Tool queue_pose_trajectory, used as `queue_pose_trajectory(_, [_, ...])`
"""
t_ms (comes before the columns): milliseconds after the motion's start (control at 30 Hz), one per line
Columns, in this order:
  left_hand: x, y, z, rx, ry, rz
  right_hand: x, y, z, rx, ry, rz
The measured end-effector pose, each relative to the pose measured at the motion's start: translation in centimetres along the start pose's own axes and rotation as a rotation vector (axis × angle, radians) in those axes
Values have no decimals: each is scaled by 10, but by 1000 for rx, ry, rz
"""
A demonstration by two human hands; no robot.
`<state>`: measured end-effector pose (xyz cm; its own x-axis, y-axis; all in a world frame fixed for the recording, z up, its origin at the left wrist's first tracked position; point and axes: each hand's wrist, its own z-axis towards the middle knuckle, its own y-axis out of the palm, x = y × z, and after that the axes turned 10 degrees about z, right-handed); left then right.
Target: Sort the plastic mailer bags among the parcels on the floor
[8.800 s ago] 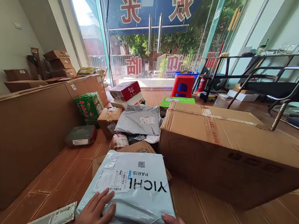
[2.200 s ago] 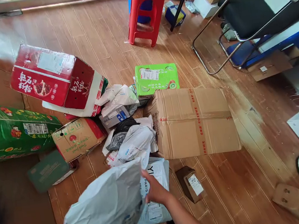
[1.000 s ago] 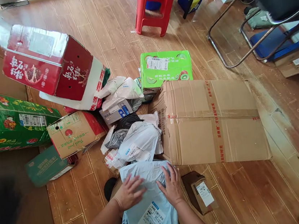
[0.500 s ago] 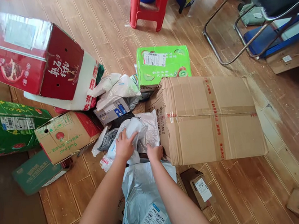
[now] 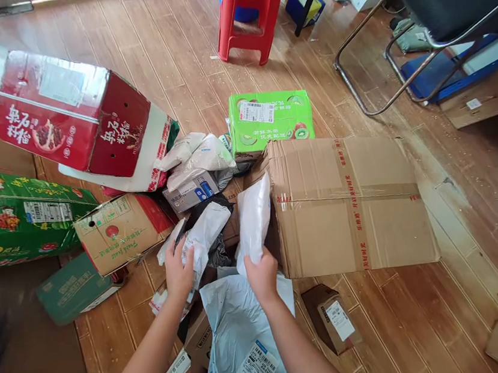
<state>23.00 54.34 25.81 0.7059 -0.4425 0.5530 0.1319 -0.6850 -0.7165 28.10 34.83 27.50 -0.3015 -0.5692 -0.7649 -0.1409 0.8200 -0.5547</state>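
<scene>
- Right hand [image 5: 262,274]: fingers closed on the near end of a white poly mailer [image 5: 253,222], which stands nearly upright, its far tip leaning against the left face of the large cardboard box [image 5: 351,204].
- Left hand [image 5: 178,271]: fingers closed on a second white mailer with a label [image 5: 203,235]; this one slants up and away to the right, over a black bag [image 5: 216,252].
- The two hands are apart, one parcel in each, both above the middle of the parcel heap on the wooden floor [image 5: 427,310].
- Just near of the hands: a pale blue mailer [image 5: 244,338] lies flat, with its shipping label at the near end; both forearms pass over it.
- Right of the blue mailer: a small brown carton [image 5: 331,318] with a white label, lying on the floor just near of the large box.
- Far of the hands: a grey boxed parcel [image 5: 190,192], then more white bags [image 5: 195,154] piled behind it.
- Far right of the heap: a bright green fruit carton [image 5: 270,117], touching the far edge of the large cardboard box.
- Left of the heap: a brown fruit carton [image 5: 120,229], a flat dark green box [image 5: 73,288] nearer, a green wrapped case [image 5: 16,215] at the left edge.
- Far left: a red pomegranate carton [image 5: 70,114], tilted, resting on a white box beneath it.
- Far centre: a red plastic stool [image 5: 252,10]. Far right: a metal chair frame [image 5: 377,43] with a dark seat.
</scene>
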Motion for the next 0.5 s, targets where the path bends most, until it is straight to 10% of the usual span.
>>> queue_pose_trajectory(133, [14, -5, -59, -209, -34, -278, -1, -30, -45, -65, -629, -232])
queue_pose_trajectory(233, [32, 3, -90, -439, -319, -678, 3, -43, -67, -167, -885, -210])
queue_pose_trajectory(333, [42, 15, -103, -430, -620, -866, 4, -47, -84, -234, -955, -184])
queue_pose_trajectory(500, [31, 10, -98, -273, -619, -626, 8, -51, -109, -541, -757, -118])
